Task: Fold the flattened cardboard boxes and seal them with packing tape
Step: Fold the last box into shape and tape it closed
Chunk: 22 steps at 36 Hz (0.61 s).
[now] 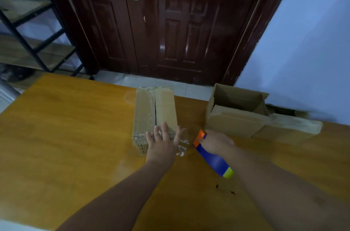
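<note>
A closed cardboard box (154, 109) lies on the orange-brown table (66, 136), its two top flaps meeting in a middle seam, with clear tape across its near end. My left hand (162, 142) rests flat on that near end, fingers spread. Just right of it my right hand (216, 142) grips a tape dispenser (213, 157) with a blue handle, an orange head and a yellow-green tip. A crumpled strip of clear tape (182, 147) hangs between the box's near corner and the dispenser.
A second cardboard box (236, 113) stands open at the back right of the table, its flaps up and one flap reaching right. Behind the table are a dark red door (170, 22), a metal shelf rack (28, 32) at left and a pale wall at right.
</note>
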Each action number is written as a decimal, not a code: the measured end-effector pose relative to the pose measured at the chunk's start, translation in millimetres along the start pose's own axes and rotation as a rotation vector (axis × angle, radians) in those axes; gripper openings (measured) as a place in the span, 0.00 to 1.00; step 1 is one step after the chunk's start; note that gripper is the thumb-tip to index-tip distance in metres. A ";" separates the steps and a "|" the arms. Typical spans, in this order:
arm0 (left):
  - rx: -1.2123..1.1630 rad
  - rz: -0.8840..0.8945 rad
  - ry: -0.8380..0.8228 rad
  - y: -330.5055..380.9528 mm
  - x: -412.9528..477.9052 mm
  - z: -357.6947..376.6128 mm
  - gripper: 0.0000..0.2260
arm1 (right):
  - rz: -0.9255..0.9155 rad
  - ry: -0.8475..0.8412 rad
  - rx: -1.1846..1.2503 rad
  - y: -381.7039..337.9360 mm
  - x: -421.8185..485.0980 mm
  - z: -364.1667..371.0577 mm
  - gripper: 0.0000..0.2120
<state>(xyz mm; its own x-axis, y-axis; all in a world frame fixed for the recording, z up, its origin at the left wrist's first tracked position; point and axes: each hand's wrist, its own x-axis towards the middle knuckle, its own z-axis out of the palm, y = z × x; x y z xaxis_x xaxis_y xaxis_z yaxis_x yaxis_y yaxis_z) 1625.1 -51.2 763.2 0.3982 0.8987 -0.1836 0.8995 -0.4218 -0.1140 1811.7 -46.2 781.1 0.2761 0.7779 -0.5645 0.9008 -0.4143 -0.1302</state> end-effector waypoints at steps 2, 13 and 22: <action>0.023 0.010 -0.024 -0.9 -1.0 -3.8 0.32 | -0.022 0.099 -0.101 0.3 -4.7 5.2 0.24; 0.096 0.055 -0.131 1.8 5.3 -18.8 0.30 | -0.203 0.102 -0.419 11.3 -19.5 47.2 0.29; 0.120 0.043 -0.084 7.7 1.7 -8.0 0.34 | -0.293 0.154 -0.352 14.6 -22.8 69.1 0.30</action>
<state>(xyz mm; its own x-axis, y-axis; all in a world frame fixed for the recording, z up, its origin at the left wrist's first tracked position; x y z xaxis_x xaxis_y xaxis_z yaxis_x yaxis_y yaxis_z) 1634.1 -51.9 769.8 0.4147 0.8687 -0.2709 0.8520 -0.4752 -0.2195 1795.4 -102.6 735.8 0.0161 0.9100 -0.4142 0.9995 -0.0028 0.0327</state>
